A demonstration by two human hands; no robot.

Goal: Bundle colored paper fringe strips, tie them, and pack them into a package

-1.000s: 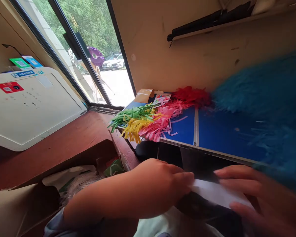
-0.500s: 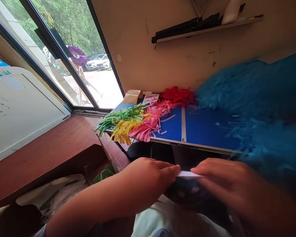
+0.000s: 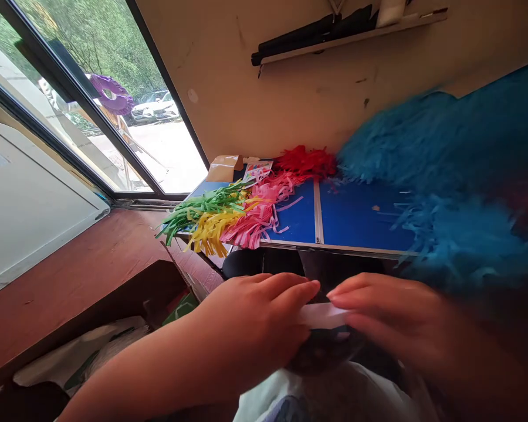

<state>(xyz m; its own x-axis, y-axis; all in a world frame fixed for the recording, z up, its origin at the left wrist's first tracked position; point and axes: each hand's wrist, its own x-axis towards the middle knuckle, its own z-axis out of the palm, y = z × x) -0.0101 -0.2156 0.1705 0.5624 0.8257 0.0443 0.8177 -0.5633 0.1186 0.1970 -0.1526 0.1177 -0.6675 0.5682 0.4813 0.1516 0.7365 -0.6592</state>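
My left hand (image 3: 255, 319) and my right hand (image 3: 387, 319) meet low in the middle of the view, both pinched on a small white piece of paper (image 3: 321, 315) held between their fingertips. Under the paper lies something dark that I cannot make out. Just beyond the hands is the near edge of a blue table (image 3: 356, 220). A big blurred mass of blue fringed paper (image 3: 457, 176) hangs over my right forearm.
On the blue table lie bundles of cut paper fringe: green (image 3: 202, 211), yellow (image 3: 211, 231), pink (image 3: 255, 217) and red (image 3: 303, 163). An open cardboard box (image 3: 114, 305) with bags sits at the lower left beside a brown wooden counter (image 3: 70, 258). A window (image 3: 114, 99) is at the left.
My hands have closed in on each other, so less of the white paper shows between them. The view has shifted to the right and slightly down.
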